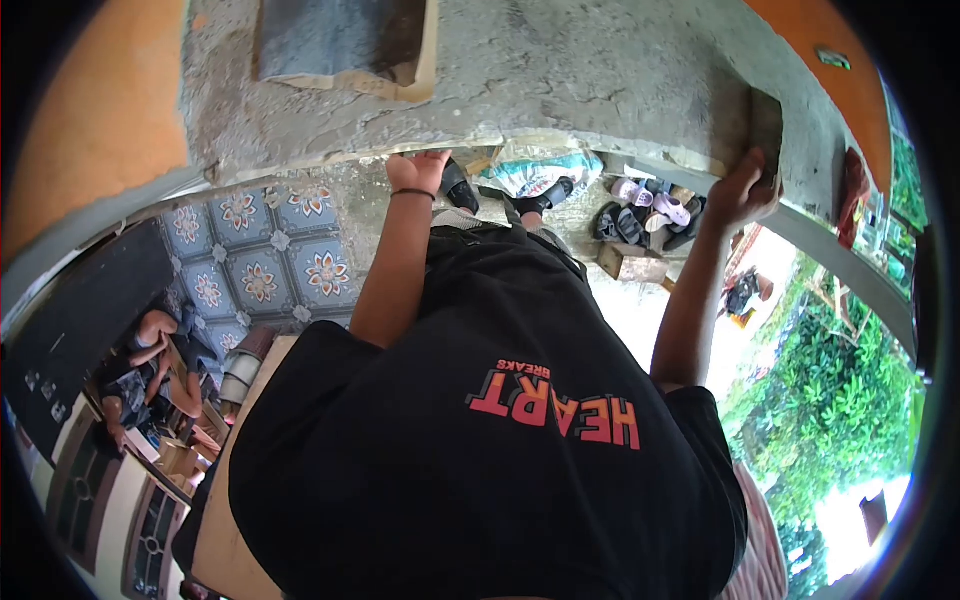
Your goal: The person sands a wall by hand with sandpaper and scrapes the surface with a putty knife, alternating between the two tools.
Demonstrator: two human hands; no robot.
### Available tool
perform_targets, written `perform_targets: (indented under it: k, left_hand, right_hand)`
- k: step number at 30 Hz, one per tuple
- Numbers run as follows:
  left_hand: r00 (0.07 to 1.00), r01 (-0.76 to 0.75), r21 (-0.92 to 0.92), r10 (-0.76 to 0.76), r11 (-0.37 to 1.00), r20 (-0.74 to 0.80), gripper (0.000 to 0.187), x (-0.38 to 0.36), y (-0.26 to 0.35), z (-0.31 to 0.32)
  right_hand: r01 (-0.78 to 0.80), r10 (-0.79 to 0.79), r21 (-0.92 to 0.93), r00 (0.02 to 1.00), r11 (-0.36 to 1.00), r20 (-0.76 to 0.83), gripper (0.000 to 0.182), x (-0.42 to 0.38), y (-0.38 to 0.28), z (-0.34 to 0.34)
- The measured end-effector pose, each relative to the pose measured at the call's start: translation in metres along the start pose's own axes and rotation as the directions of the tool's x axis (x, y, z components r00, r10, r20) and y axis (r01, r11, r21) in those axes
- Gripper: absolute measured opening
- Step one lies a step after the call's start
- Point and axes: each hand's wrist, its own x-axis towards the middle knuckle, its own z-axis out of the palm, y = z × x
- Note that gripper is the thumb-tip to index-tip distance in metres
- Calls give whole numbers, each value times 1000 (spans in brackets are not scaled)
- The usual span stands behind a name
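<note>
My right hand (pixel 746 190) is wrapped round the lower end of a dark flat block (pixel 765 125), which stands against the grey concrete ledge (pixel 560 85). My left hand (pixel 420 172), with a dark band at the wrist, is at the ledge's front edge, its fingers laid out along the edge and their tips partly hidden. On the ledge, beyond my left hand, lies a grey sheet-like piece (pixel 345 40) with a torn tan border.
Below the ledge are a white and teal sack (pixel 545 170), a pile of shoes (pixel 650 212) and a wooden block (pixel 632 264). Patterned tiles (pixel 258 280) cover the floor at left, where people (pixel 160 370) sit. Green plants (pixel 820 380) grow at right.
</note>
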Motion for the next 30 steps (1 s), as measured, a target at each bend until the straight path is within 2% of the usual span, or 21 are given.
perform_targets:
  k: [2,3,4,6,7,9,11,12,14,15,17,20,22,24,25,26,27,28,29,30]
  left_hand:
    - [998,9,83,-4,996,-62,49,28,-2,-2]
    - [997,-36,191,47,981,-54,51,40,-7,-5]
    - [998,-25,202,35,979,-50,51,59,-9,-11]
    - [986,48,-10,-49,999,-161,44,86,-10,-25]
    - [980,4,137,24,991,-199,45,92,-14,-27]
    - [988,37,118,-19,992,-153,45,51,-23,4]
    - [994,102,63,-100,993,-39,47,9,-25,14]
    - [983,184,-52,-183,982,25,47,-37,-30,36]
    - [995,99,31,-99,995,-3,48,-21,-30,25]
    - [995,101,38,-101,994,8,48,-12,-33,25]
    - [986,103,149,-82,983,-142,50,6,-43,18]
    - [989,82,94,-69,992,-134,52,38,-50,7]
    - [980,134,137,-110,982,-166,50,38,-53,15]
    - [986,125,45,-120,991,-113,46,-16,-58,28]
    - [958,281,17,-281,960,52,44,-44,-58,30]
    - [883,428,13,-421,904,208,42,-72,-55,32]
    - [885,426,9,-419,905,202,42,-98,-55,41]
    - [867,399,268,-456,877,203,42,-120,-55,56]
    - [851,337,509,-488,792,197,42,-132,-57,70]
    - [856,324,503,-475,801,204,42,-139,-61,78]
  right_hand:
    - [-8,8,1,1000,1000,-10,30,1,9,2]
    - [12,-9,68,999,998,-46,27,1,9,3]
    - [33,-22,133,996,991,-86,26,2,8,4]
    - [35,-31,50,996,998,-88,24,-1,4,-1]
    - [17,-17,20,999,1000,-43,28,-1,0,-3]
    - [12,-12,-2,1000,1000,7,32,1,1,-3]
    - [-6,6,-9,1000,1000,-24,30,-1,-2,3]
    - [-26,25,-44,999,999,-29,30,-6,0,0]
    - [-21,20,-56,1000,998,-13,29,-7,2,0]
    - [-17,14,-53,998,998,-56,26,-8,4,3]
    - [-7,3,-40,993,999,-115,24,-7,2,4]
    - [29,-34,-67,997,997,-70,24,-4,1,1]
    - [45,-45,-8,998,999,-42,25,0,-5,-5]
    - [69,-70,-15,996,998,-53,27,-2,-3,-5]
    - [33,-33,51,999,998,-2,27,-6,-8,-9]
    - [69,-78,132,995,989,66,26,-8,-16,-15]
    - [14,-48,249,990,969,130,25,-17,-27,-20]
    - [-2,-92,356,965,935,246,27,-25,-39,-29]
    - [5,-187,475,923,880,337,26,-31,-53,-37]
    - [-110,-217,612,874,784,435,24,-36,-73,-52]
